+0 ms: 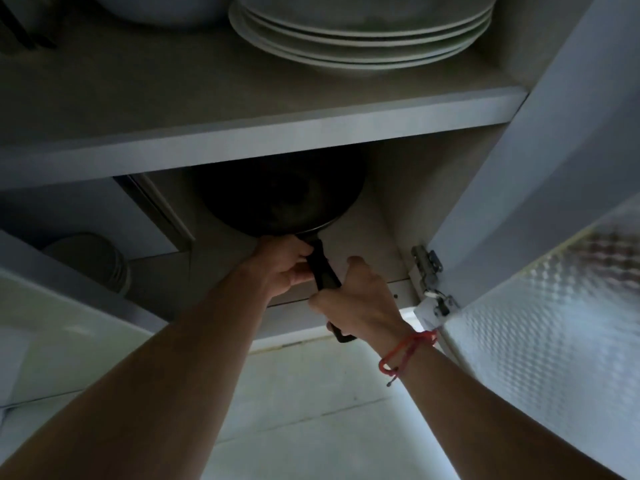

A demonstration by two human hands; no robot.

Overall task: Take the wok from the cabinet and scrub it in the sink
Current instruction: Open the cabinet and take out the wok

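White plates (360, 39) sit stacked on the upper shelf (242, 133). A pale bowl (156, 8) stands left of the plates. Smaller grey dishes (90, 258) lie well below and left of them.

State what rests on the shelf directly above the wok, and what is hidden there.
A stack of white plates sits on the shelf above the wok, with a pale bowl to its left. The plates hide the shelf area behind them.
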